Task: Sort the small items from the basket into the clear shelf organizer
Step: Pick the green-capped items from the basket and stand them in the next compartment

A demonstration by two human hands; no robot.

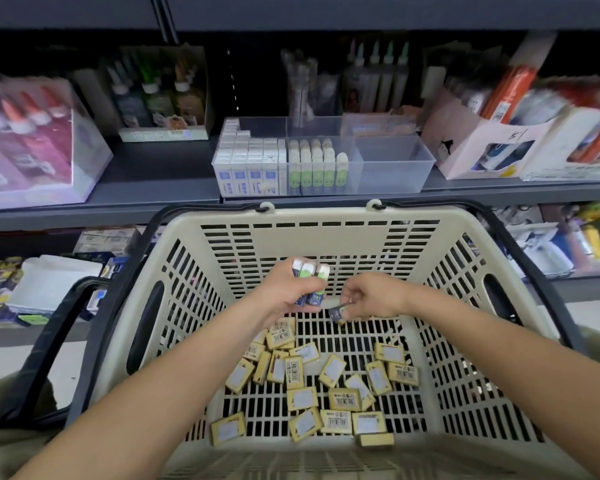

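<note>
Three green-and-white packets (309, 279) sit gripped in the left hand (284, 294); the right hand (373, 299) pinches a fourth packet (337, 311). Gathering step; next probably calls for lifting them to the clear organizer (394, 166).

This is a shop, in an aisle of stationery and craft goods. Dark metal shelves (153, 192) run in tiers, stocked with open display cartons of capped bottles (163, 95), a wrapped multipack of bottles (32, 140) and more packaged goods (568, 244) on the tier below. A clear organizer (395, 157) on the shelf holds small packs (312, 168) in neat rows facing outward. In front sits a beige plastic shopping basket (222, 223) with black carry handles (520, 244), holding many identical small yellow boxes (343, 400), several with barcode labels.
</note>
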